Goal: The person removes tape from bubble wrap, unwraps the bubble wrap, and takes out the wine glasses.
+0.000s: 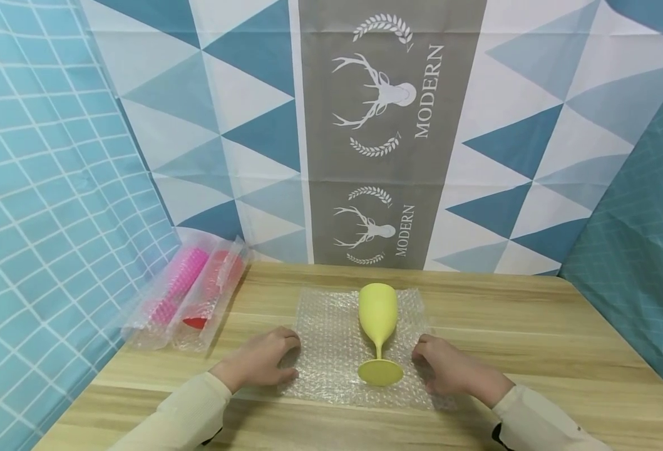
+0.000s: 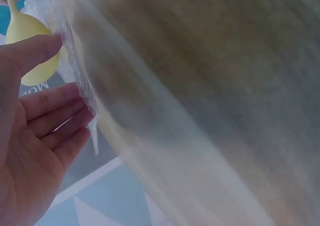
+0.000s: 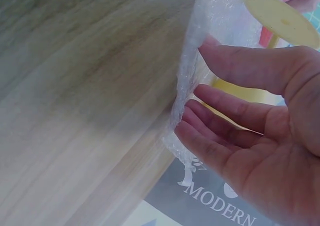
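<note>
A yellow plastic goblet (image 1: pixel 377 310) lies on its side on a sheet of bubble wrap (image 1: pixel 328 341), bowl toward the wall and round foot toward me. My left hand (image 1: pixel 263 358) rests at the sheet's left edge, thumb and fingers spread apart. In the left wrist view, the fingertips (image 2: pixel 75 91) touch the rim of the wrap. At the opposite edge, right of the goblet, my right hand (image 1: pixel 456 369) has its fingertips against the wrap. The right wrist view shows its thumb and loosely bent fingers apart, with the goblet's foot (image 3: pixel 282 18) beyond them.
At the back left of the wooden table (image 1: pixel 534 351) lie two bubble-wrapped items, one pink (image 1: pixel 180 279) and one red (image 1: pixel 215 282). A patterned cloth (image 1: pixel 365 169) hangs behind the table, with blue checked cloth (image 1: pixel 44 219) along the left and teal cloth (image 1: pixel 641 250) at the right.
</note>
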`<state>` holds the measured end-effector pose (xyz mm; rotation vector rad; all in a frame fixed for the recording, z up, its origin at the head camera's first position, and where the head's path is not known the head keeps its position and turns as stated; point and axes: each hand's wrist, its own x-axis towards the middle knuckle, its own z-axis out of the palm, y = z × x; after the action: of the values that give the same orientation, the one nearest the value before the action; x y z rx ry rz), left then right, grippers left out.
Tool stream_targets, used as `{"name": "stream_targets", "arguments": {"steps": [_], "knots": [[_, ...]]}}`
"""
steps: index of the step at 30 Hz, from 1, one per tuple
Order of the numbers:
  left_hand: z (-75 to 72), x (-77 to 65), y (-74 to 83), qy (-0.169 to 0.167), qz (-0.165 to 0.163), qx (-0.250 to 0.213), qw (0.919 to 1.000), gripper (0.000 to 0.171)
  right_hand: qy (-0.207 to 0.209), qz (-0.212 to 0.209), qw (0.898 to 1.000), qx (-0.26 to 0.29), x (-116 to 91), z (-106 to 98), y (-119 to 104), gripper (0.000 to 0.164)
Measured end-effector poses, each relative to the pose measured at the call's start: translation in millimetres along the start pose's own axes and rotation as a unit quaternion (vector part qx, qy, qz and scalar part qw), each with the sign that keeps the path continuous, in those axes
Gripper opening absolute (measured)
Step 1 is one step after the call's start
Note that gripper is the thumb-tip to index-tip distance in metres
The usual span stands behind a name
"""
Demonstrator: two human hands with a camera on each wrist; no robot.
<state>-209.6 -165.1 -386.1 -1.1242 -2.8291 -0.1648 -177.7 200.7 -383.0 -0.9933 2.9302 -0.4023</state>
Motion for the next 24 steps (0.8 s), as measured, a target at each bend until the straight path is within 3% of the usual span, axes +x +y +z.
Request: {"name": "stream_targets", "arguments": {"steps": [11,18,24], "knots": [[3.3,-0.9,-1.5,-0.014,-0.007,-0.036,0.9992,0.047,-0.034,-0.024,0.999,0.012,2,-7,3,0.046],[4.4,-1.8,4.4,-0.027,-0.022,-0.048,0.9982,0.048,-0.076,-0.029,0.997,0.014,7,-20,-1,0.02],[3.4,0.2,5.8,-0.025,-0.044,-0.05,0.9975,0.048,-0.107,-0.024,0.994,0.0,12,-34,-5,0.023]]}}
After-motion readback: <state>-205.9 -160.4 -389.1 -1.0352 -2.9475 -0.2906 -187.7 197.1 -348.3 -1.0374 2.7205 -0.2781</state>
